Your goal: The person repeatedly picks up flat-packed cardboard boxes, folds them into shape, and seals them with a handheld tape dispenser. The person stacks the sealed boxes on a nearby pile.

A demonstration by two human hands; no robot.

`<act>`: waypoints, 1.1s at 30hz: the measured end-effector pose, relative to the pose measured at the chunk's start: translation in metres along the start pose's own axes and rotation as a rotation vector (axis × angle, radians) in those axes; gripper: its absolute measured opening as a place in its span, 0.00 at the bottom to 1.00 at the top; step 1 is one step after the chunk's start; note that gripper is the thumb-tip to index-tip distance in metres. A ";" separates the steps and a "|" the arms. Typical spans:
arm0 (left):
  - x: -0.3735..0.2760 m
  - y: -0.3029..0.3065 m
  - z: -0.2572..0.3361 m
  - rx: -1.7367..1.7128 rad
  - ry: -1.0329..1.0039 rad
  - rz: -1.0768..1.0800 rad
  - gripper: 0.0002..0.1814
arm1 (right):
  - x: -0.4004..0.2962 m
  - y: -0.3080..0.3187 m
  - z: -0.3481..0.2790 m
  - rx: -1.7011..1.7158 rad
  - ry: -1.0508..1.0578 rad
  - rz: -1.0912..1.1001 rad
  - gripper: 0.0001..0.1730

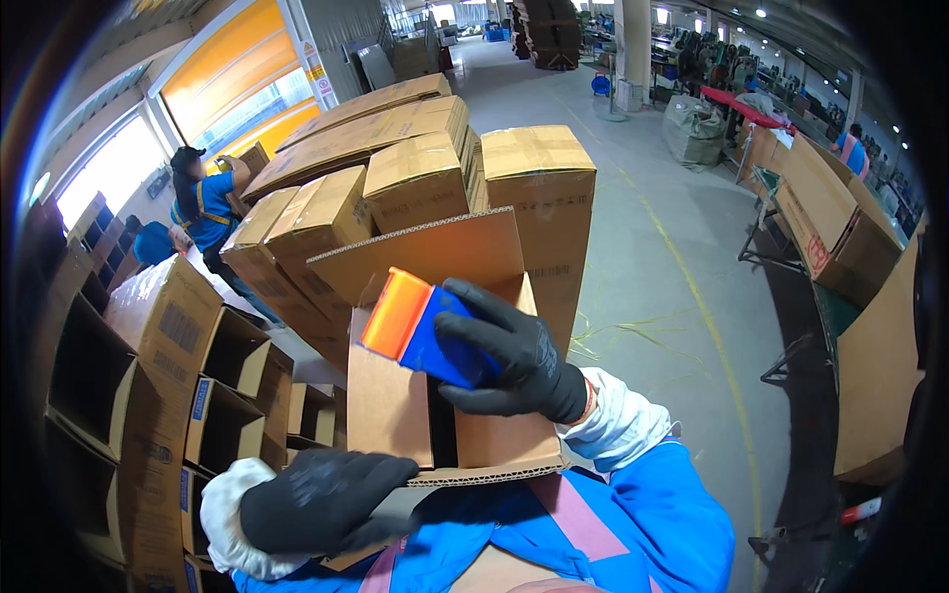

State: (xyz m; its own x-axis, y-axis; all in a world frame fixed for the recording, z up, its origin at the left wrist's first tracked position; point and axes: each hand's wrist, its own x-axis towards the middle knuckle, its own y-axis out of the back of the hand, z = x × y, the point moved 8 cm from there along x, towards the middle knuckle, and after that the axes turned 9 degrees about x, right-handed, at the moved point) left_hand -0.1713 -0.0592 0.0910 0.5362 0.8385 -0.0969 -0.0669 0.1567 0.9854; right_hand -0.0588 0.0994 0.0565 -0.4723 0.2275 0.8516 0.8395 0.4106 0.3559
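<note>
My right hand, in a black glove, grips a blue and orange tape dispenser over a brown cardboard carton. Its orange end points to the upper left. The carton's far flap stands up, while two inner flaps are folded inward with a dark gap between them. The near flap leans toward my body. At that flap's left corner is my left hand, also black-gloved and blurred by motion. Its fingertips are at the cardboard edge; whether they pinch it is unclear.
Taped cartons stand close beyond the open one. On the left, open-fronted boxes are stacked. Two people in blue, one of them standing, are at the far left. Straw-like strands lie on the floor. Large cardboard pieces rest on the right.
</note>
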 end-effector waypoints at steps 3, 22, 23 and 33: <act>0.017 -0.012 -0.040 -0.071 0.131 0.033 0.19 | -0.007 0.020 0.028 0.273 -0.024 0.169 0.45; 0.091 -0.091 -0.208 -0.571 0.191 -0.140 0.16 | -0.024 0.042 -0.005 0.527 -0.039 0.309 0.48; 0.103 -0.086 -0.188 -0.443 -0.053 -0.079 0.11 | -0.024 0.039 -0.007 0.514 -0.036 0.286 0.48; 0.168 -0.099 -0.109 -0.959 -0.105 -0.266 0.28 | -0.063 0.051 -0.007 0.401 -0.144 0.271 0.49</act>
State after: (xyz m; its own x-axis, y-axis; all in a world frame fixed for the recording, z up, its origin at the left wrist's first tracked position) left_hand -0.1664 0.1229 -0.0386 0.7006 0.6723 -0.2392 -0.5602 0.7258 0.3992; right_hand 0.0155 0.0999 0.0233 -0.3080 0.4809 0.8209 0.7809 0.6207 -0.0706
